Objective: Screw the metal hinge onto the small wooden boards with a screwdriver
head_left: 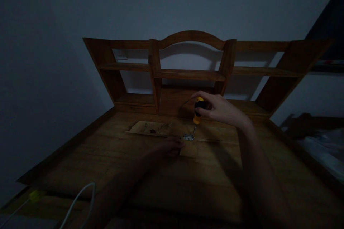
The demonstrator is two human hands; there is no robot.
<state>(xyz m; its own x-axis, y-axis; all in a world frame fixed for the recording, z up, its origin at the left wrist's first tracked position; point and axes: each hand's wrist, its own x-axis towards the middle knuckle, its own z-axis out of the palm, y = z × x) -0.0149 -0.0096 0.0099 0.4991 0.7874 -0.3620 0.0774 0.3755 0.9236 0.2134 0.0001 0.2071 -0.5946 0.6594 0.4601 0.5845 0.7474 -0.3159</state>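
My right hand (215, 107) is closed around the yellow-and-black handle of a screwdriver (197, 118), held nearly upright. Its metal shaft points down, and the tip meets the right end of a small silver metal fitting (188, 137) on the wooden desktop. Just left of that fitting, my left hand (172, 145) rests low over the wood with its fingers drawn together. Dim light hides whether anything is pinched in them. Beside it lies a pale, thin rectangular piece (150, 128) with dark stains.
A wooden shelf unit (188, 75) with an arched top rises at the back of the desktop (113, 150), against the wall. At the lower left are a white cable (80, 195) and a yellow object (34, 196). Pale plastic-looking material (326, 154) sits beyond the right edge.
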